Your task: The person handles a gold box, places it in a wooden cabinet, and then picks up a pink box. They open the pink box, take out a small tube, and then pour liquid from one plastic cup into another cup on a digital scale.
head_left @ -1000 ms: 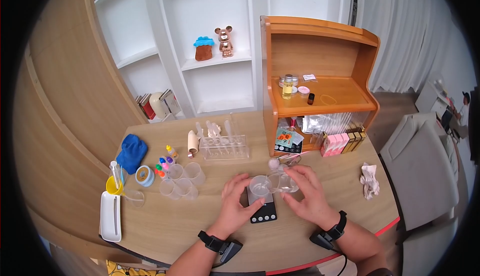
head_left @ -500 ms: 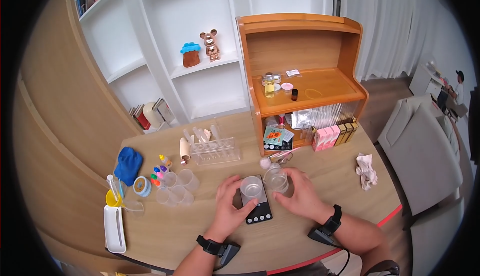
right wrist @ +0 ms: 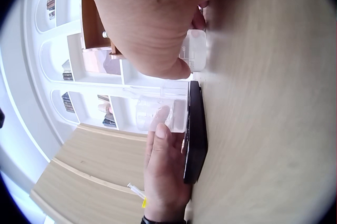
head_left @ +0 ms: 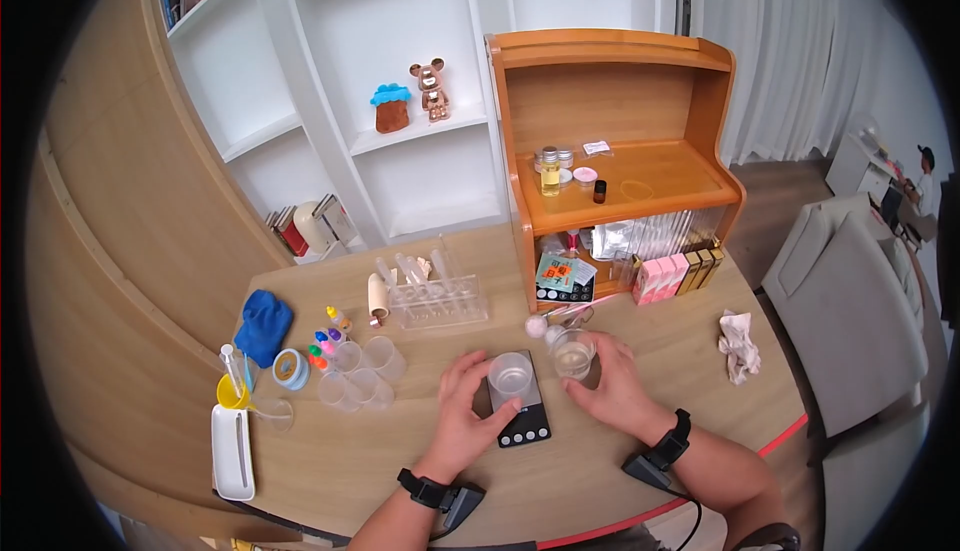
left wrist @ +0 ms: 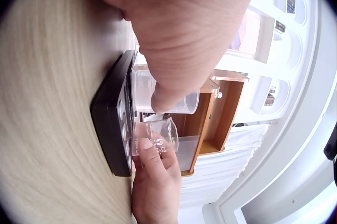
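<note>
head view, fingers [head_left: 463, 374] holding cup [head_left: 511, 376], beaker [head_left: 572, 359]

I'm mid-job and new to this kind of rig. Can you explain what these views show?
There's no machine: these are a person's two bare hands. The head camera looks forward and down over the table; the two sideways-looking pictures come from cameras on the wrists.

The left hand holds a clear cup standing on a flat black device with buttons, probably a scale. The right hand holds a clear beaker beside it.

Farther left are more cups, small bottles, a tube rack and a white tray.
</note>
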The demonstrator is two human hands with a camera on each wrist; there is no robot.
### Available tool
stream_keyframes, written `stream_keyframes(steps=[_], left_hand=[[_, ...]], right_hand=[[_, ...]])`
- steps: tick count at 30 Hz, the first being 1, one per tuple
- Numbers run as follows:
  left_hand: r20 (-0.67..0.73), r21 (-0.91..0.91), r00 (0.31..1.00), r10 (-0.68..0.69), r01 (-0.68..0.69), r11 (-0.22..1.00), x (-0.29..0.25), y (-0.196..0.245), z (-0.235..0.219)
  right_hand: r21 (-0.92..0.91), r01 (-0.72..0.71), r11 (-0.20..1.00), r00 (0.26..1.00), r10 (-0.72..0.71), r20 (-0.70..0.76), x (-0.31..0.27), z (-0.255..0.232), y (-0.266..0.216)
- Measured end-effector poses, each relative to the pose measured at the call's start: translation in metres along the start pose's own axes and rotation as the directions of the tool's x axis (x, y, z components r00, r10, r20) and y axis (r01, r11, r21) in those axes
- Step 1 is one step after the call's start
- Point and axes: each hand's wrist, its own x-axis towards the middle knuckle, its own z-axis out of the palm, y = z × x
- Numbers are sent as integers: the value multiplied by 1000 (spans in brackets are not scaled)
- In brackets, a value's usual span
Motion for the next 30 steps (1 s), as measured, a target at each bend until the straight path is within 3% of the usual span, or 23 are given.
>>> stream_keyframes(steps=[4,10,19,27,30], left_hand=[[14,17,999,34,-35,999,0,-1,0],[-25,-58,999,-36,35,998,2,5,1],[-23,-3,1000,-18,18,1000,0,-2,4],[-15,33,1000,8,-8,999,-2,-7,6],[-18,11,1000,7,-7,1000,-2,-10,7]], right_hand=[[-43,23,999,1000,-23,-7,0,-5,-8],[-114,18,993,999,-14,31,1,-5,-8],[-8,35,999,999,-35,-32,1,-3,-15],[48,192,980,980,-189,-57,6,-8,-23],[76,167,983,985,-163,-48,5,-8,-30]])
